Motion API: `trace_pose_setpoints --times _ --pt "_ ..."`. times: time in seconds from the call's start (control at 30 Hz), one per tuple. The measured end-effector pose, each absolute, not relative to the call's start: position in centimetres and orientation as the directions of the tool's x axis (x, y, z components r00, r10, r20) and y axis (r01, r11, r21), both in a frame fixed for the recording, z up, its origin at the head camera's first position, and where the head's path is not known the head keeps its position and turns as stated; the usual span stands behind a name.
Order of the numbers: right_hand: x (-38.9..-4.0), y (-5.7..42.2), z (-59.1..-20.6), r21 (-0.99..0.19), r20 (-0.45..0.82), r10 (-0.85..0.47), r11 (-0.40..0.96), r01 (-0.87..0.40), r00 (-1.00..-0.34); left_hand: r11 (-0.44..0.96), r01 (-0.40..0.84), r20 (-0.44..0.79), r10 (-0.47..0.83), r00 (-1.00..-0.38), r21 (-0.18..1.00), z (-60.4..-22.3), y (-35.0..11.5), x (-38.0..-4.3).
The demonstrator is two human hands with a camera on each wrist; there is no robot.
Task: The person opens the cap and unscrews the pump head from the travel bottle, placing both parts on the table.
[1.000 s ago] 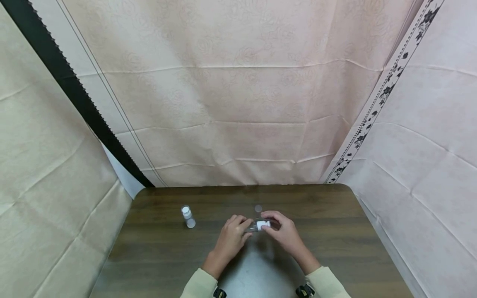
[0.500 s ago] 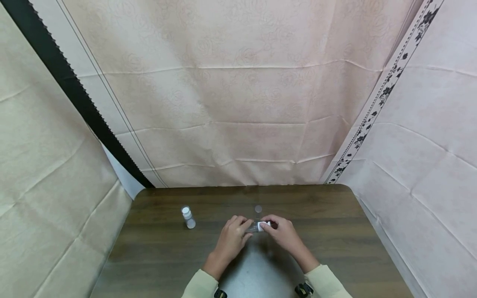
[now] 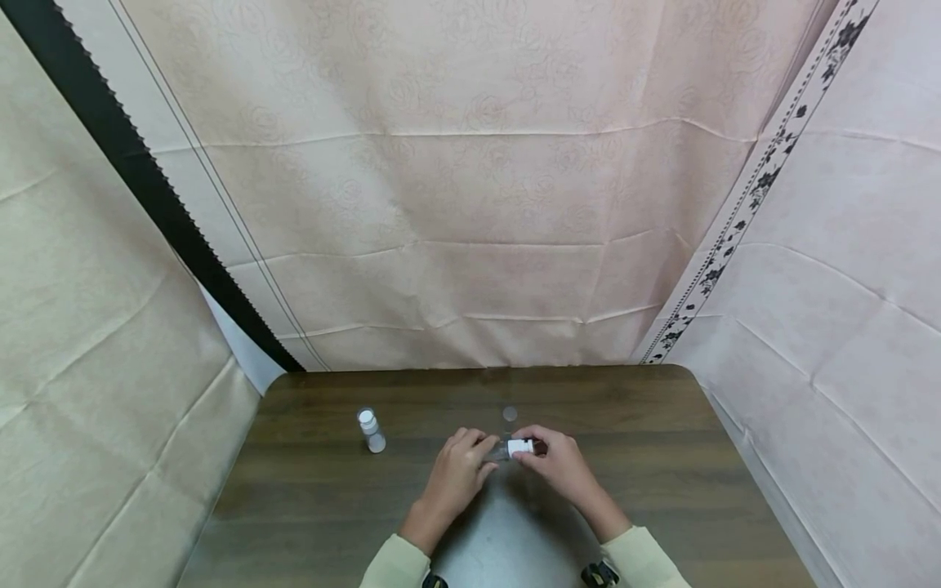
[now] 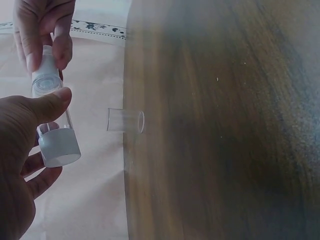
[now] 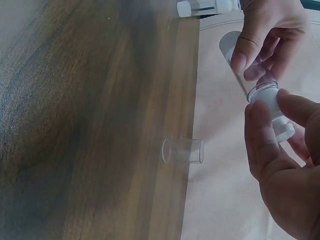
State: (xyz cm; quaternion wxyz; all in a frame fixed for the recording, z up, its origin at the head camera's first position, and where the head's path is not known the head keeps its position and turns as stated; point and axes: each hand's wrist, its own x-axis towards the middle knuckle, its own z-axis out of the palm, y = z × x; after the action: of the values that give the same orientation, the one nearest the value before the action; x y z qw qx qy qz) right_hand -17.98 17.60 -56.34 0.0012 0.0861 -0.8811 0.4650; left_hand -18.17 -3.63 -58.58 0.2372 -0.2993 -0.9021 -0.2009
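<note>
a: how are the hands set?

b: both gripping. the left hand (image 3: 456, 468) has its thumb and fingers curled round the clear body of a small bottle (image 4: 60, 146); the right hand (image 3: 562, 464) pinches the white top piece (image 4: 46, 66). so the bottle sits between the two, over the table (image 3: 316, 506).

a: what worries you there?

b: slipping, mainly. the wall looks smooth, so if the hands turned or pulled against each other, i'd guess the body could spin in the left fingers. or the top piece could jerk loose; i can't tell how firmly it's seated. nor can i tell if there's anything inside to spill.

a: and which way does it point?

b: top end to the right, base to the left. its long axis runs sideways from hand to hand, lying over rather than upright. it looks roughly level, though i couldn't swear to a slight tilt.

a: anything just beyond?

b: a clear cover (image 3: 510, 414), upright on the table near the fingertips. it looks light, so a stray finger could tip it, and being round it might roll.

a: farther off?

b: a second bottle (image 3: 371, 430), white-topped, upright on the left, well apart from the hands. behind the table hangs a pale cloth (image 3: 470, 188).
</note>
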Motion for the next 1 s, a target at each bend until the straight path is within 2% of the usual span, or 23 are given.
trace_pose_setpoints --times 0.43,0.73,1.0 --pt "-17.52 17.35 -56.58 -0.824 0.119 -0.130 0.541 -0.170 -0.984 0.737 0.648 0.590 0.441 -0.676 0.192 -59.12 -3.66 -18.36" --pt "-17.40 17.20 -56.61 -0.832 0.178 -0.163 0.502 -0.237 -0.970 0.737 0.650 0.592 0.445 -0.672 0.185 -59.05 -3.65 -18.36" --pt "-17.27 17.24 -56.95 -0.874 0.188 -0.149 0.425 -0.234 -0.971 0.744 0.640 0.574 0.443 -0.689 0.194 -58.86 -3.60 -18.25"
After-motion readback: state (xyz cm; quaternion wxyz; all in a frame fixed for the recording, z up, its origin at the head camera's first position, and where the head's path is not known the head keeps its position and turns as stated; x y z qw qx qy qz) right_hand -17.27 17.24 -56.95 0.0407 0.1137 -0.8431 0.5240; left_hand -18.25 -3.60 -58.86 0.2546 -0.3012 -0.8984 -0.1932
